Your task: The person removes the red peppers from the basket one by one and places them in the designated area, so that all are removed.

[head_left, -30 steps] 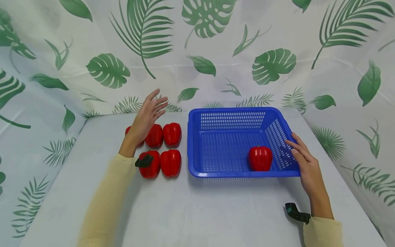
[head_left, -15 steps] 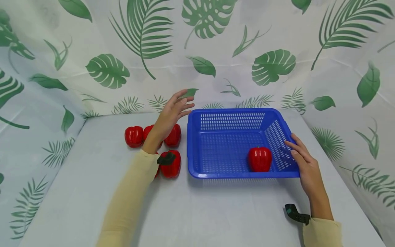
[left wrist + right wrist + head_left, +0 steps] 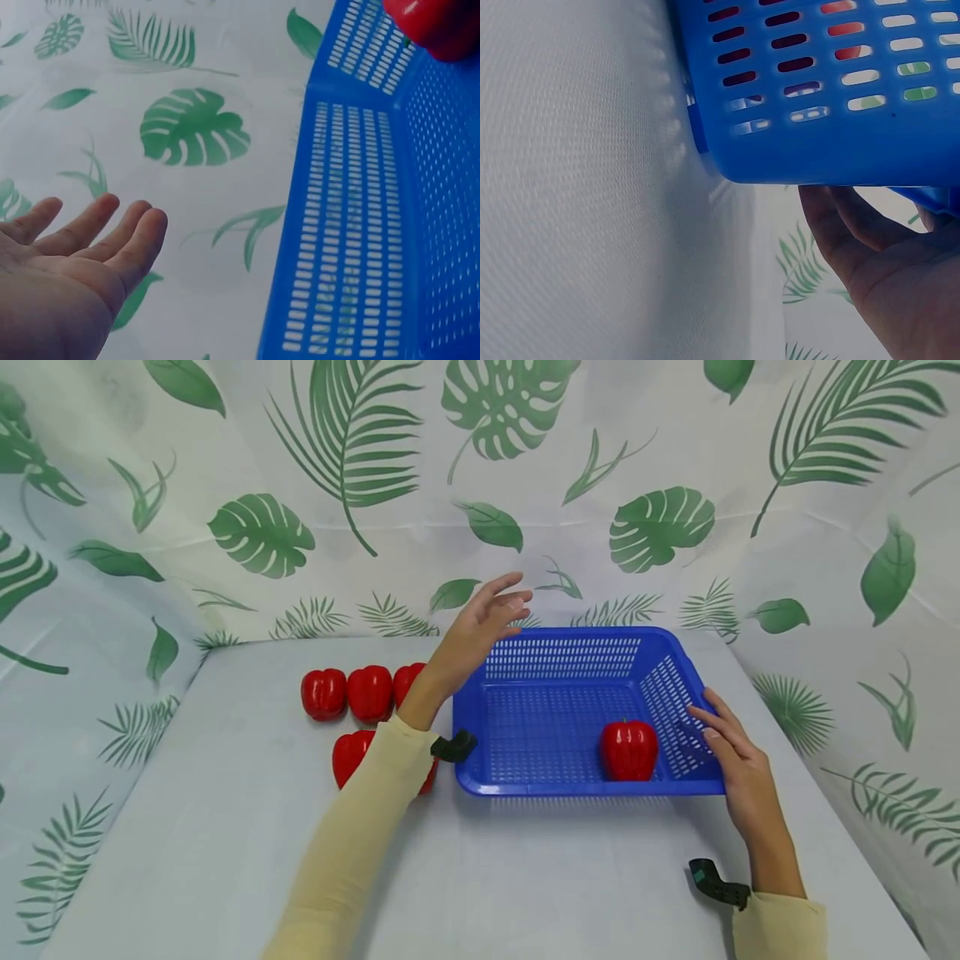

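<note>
My left hand (image 3: pixel 472 639) hangs in the air above the left end of a blue basket (image 3: pixel 525 789), holding nothing. Its fingers (image 3: pixel 139 244) are relaxed and slightly bent in the left wrist view. My right hand (image 3: pixel 744 777) holds the basket's right rim, fingers over the edge; part of them is hidden behind the rim in the right wrist view. One red bell pepper (image 3: pixel 630 750) stands inside the basket near its front right corner. Left of the basket, several more red bell peppers (image 3: pixel 371 693) stand in two rows, some partly covered by my left arm.
The basket stands on a white table (image 3: pixel 187 827). Leaf-printed sheeting (image 3: pixel 547 510) rises behind the table and at both sides. A dark device is strapped at each wrist.
My left hand has moved right, from above the peppers on the table to over the basket's left end. The right hand stays at the basket's right rim.
</note>
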Motion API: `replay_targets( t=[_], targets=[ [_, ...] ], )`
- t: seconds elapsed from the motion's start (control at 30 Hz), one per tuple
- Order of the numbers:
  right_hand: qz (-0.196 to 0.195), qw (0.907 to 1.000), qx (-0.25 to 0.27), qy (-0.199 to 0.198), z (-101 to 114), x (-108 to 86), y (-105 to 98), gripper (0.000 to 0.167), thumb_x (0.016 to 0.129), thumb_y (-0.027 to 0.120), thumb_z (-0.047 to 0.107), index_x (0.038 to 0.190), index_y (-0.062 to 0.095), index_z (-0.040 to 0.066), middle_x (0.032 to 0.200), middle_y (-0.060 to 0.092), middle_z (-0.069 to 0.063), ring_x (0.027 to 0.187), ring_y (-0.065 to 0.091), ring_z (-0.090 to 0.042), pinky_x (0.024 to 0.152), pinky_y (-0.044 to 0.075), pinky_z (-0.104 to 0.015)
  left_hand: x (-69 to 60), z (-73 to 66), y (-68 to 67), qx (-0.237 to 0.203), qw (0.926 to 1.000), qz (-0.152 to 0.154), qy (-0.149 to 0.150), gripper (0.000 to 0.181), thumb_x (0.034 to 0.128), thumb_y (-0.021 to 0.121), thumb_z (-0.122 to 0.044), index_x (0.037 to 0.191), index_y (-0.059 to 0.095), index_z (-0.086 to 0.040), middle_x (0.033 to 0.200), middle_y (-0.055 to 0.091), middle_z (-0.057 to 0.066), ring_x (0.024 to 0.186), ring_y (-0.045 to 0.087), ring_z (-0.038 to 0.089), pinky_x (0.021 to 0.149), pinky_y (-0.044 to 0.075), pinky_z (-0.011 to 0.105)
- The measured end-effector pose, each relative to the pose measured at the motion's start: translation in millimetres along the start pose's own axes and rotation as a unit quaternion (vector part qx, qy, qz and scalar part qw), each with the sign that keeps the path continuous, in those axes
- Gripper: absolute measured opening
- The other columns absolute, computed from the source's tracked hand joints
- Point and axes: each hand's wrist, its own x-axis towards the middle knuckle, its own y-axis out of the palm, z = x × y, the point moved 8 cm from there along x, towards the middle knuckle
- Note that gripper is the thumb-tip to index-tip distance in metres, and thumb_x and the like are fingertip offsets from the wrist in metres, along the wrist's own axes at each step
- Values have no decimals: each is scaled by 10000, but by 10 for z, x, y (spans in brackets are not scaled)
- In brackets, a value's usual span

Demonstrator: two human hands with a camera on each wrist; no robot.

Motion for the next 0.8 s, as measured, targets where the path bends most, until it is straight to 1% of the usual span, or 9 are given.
replay_targets(
  t=[0.1,0.17,0.27,0.37,0.47,0.7,0.8],
  targets=[
    [-13,10000,4,-28,4,-4,-8,495,1166,426,336,1597,525,113,1756,248,116,1637,115,-181,1264,74,-656,62,21,151,-61,9998,181,-75,559,1135,488,-203,1663,352,-84,1610,498,156,1420,545,265,1152,473,439],
    [-16,10000,17,-36,6,1,-10,492,1167,426,330,1598,523,114,1757,246,113,1636,117,-176,1268,69,-647,97,44,254,-70,9993,334,-152,573,1134,494,-203,1674,336,-94,1629,474,150,1443,523,276,1163,461,430],
    [4,10000,46,-41,4,0,-4,491,1167,428,325,1599,520,108,1759,244,107,1636,121,-178,1271,68,-642,120,78,404,173,9974,622,-317,612,1132,505,-249,1698,300,-140,1670,425,114,1489,473,246,1189,429,413],
    [8,10000,27,-33,-4,-3,-3,495,1167,430,331,1597,521,104,1757,246,113,1635,125,-181,1269,82,-644,143,120,544,474,9938,902,-450,647,1130,515,-314,1716,266,-201,1703,378,75,1525,416,191,1214,393,440],
    [5,10000,20,-31,-12,-8,-4,496,1167,430,332,1596,522,100,1756,248,115,1635,127,-181,1271,91,-638,171,176,648,556,9911,1066,-572,659,1126,524,-342,1720,257,-239,1714,356,53,1548,371,171,1224,376,468],
    [11,10000,45,-35,-18,-1,-7,491,1169,430,308,1588,520,67,1764,244,76,1636,133,-203,1270,106,-641,235,342,828,597,9853,1365,-837,668,1121,541,-344,1718,261,-234,1728,317,60,1576,327,238,1217,383,502],
    [-2,10000,28,-29,-25,6,-10,490,1169,430,300,1583,521,54,1764,245,66,1636,135,-204,1270,118,-637,260,407,895,652,9821,1503,-931,694,1112,552,-365,1723,246,-238,1734,306,62,1575,331,260,1207,395,510]
  ],
)
